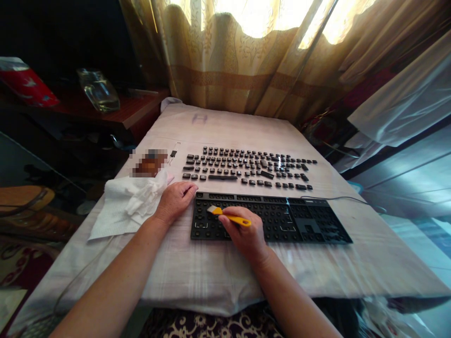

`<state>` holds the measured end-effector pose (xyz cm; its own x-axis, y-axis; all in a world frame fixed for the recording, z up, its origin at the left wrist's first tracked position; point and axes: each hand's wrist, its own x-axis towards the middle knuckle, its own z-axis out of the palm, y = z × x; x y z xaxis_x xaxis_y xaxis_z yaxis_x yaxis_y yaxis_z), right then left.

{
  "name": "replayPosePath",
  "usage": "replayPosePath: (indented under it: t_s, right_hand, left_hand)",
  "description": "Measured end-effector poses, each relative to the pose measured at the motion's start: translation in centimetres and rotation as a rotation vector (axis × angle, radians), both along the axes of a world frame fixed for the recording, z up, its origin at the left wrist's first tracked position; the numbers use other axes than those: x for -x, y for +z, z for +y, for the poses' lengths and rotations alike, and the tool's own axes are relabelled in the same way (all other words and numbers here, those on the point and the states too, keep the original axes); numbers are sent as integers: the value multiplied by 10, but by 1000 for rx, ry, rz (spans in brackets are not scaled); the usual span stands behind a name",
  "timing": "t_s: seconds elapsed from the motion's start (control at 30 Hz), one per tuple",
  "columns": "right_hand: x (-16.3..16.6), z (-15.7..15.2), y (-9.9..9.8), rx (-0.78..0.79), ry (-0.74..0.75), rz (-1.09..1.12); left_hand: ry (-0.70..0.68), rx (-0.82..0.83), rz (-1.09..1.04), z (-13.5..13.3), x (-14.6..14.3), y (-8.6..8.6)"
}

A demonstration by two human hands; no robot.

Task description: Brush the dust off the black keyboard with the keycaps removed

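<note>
A black keyboard [303, 217] with its keycaps off lies near the middle of the table. My right hand [248, 234] is closed around a small brush [234, 218] with a yellow handle. Its pale bristles reach down to the left part of the keyboard, over the bare key sockets. At the keyboard's upper left corner rests my left hand [176, 199], its fingers curled; whether anything is inside them is hidden. Behind the keyboard, loose black keycaps [222, 177] are laid out in rows. Crumpled white tissue [141, 199] lies beside my left hand.
A wire keycap puller [174, 153] with a black handle lies left of the keycaps, near a blurred-out patch [150, 163]. The keyboard's cable [347, 197] runs off right. On the side cabinet [132, 112] stand a glass jar [98, 91] and a red container [28, 84]. Curtains [232, 61] hang behind.
</note>
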<state>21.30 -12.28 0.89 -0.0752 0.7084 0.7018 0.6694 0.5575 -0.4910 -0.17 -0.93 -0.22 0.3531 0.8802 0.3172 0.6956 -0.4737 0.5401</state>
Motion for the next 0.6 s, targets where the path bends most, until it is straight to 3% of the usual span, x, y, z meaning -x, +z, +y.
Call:
replayPosePath:
  t_s: [0.27,0.6]
  right_hand:
    - [1,0,-1,37,7,-46]
    - [0,-3,-2,176,33,78]
  left_hand:
    - [2,3,9,0,1,-1]
    - [-3,-2,-5,2,1,-4]
